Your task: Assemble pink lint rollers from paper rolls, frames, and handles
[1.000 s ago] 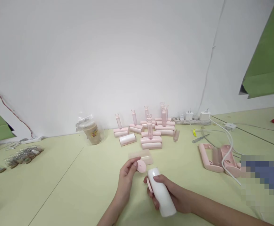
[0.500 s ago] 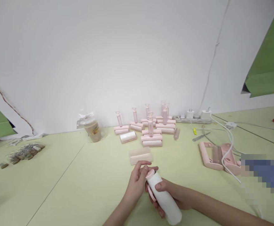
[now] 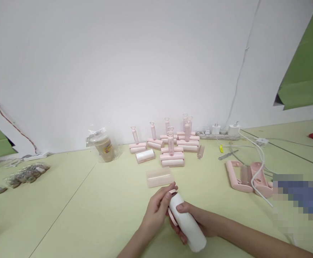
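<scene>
White roll [image 3: 189, 224] lies aslant in the right hand [image 3: 199, 218], its far end at the left hand [image 3: 155, 208]

The pale yellow-green tabletop [image 3: 73, 215] runs back to a white wall, and everything in hand is above it, well short of its far edge and between its left and right sides. The right hand is the one that bears the roll: its thumb lies over the top and its fingers curl beneath. The left hand comes in from the left, thumb and fingers closed about a pink disc [image 3: 173, 191] at the roll's far end.

The roll's long axis runs at a slant, from the far end, turned toward the far edge and a little left, down to the near end, which points toward the wearer and right. So the left hand is the nearer to the far end, the right hand to the middle; the near end is free of both.

The roll is a plain white cylinder, smooth and slightly glossy. A second pink piece [image 3: 172, 217], thin and rounded, lies along its left side, held in the right fingers. The disc, mostly covered by fingers, shows a dark gap beside the roll's rim; whether it touches cannot be told.
</scene>
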`<state>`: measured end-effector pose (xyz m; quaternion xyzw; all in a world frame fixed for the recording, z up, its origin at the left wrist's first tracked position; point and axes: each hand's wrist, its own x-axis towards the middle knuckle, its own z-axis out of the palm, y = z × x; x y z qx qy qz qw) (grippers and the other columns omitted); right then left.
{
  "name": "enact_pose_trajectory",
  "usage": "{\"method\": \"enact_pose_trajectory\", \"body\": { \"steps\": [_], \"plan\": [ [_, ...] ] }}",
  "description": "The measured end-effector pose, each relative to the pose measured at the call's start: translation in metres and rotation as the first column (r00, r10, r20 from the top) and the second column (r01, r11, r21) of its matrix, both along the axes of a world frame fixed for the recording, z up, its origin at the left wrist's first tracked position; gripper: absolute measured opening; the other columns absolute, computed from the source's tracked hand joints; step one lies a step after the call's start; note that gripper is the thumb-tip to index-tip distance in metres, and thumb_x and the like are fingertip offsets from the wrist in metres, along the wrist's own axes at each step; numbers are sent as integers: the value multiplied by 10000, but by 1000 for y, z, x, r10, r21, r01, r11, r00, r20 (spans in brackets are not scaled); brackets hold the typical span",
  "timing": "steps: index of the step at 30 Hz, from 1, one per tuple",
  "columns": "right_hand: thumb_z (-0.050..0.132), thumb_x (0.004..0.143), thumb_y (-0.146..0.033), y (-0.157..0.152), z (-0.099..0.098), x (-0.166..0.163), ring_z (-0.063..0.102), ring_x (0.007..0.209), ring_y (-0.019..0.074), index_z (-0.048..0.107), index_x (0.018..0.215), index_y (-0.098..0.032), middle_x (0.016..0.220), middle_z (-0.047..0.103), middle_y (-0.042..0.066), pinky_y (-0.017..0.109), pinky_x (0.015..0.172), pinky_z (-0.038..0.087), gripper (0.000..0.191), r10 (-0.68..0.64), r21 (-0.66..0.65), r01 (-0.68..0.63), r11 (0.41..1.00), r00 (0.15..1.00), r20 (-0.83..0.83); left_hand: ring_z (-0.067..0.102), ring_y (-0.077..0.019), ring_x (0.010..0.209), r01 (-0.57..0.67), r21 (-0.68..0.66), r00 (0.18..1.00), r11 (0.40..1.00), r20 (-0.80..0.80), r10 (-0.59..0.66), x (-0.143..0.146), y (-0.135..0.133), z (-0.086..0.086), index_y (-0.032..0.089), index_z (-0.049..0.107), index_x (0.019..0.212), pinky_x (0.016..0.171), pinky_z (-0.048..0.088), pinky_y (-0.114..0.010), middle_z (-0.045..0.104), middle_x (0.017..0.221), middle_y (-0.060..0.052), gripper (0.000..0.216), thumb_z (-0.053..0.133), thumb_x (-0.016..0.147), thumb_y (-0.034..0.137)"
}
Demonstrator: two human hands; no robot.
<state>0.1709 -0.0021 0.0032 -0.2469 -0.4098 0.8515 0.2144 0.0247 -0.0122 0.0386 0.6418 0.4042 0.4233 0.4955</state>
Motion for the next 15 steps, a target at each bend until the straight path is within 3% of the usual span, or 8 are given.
{"method": "enact_pose_trajectory", "body": {
  "steps": [4, 9, 12, 13, 15],
  "plan": [
    [515, 620, -515, 2, -5, 2, 528, 439, 106, 565, 615, -125, 557, 545, 15, 237, 461, 400, 393, 18, -27, -18, 999, 1000, 9, 486, -204, 1079, 54, 107, 994, 993, -103, -43, -3, -1, -2, 253, 554, 1140, 943, 360, -315, 549, 1163, -59, 372, 353, 864, 399],
    [529, 603, -492, 0, -8, 3, 525, 428, 109, 582, 631, -112, 557, 541, 16, 241, 458, 384, 386, 27, -46, -26, 999, 999, 24, 520, -208, 994, 109, 73, 985, 991, -144, -98, -1, -2, -5, 265, 533, 1165, 891, 408, -323, 564, 1079, -66, 376, 444, 824, 394],
    [531, 618, -575, 0, -2, 1, 551, 461, 138, 575, 663, -114, 572, 557, 29, 271, 497, 410, 465, 34, -13, -34, 999, 999, 11, 575, -184, 831, 87, -13, 995, 996, -41, -87, 0, 1, -5, 240, 590, 1098, 736, 476, -284, 579, 1021, -68, 371, 454, 811, 430],
    [479, 661, -618, 2, 2, 1, 576, 512, 164, 573, 706, -119, 606, 571, 41, 298, 534, 429, 509, 26, 4, -26, 1000, 1000, 8, 585, -165, 745, 51, -63, 998, 997, 34, -49, 0, 2, -4, 223, 593, 1093, 669, 485, -270, 587, 1000, -70, 392, 455, 805, 452],
    [362, 758, -636, 8, 11, 3, 600, 617, 205, 552, 807, -143, 680, 584, 52, 359, 602, 451, 530, -108, 133, 101, 986, 993, 45, 577, -138, 654, -57, -173, 963, 983, 249, 100, -2, 7, -1, 188, 554, 1134, 604, 481, -249, 608, 953, -74, 460, 463, 794, 485]
  ]
}}
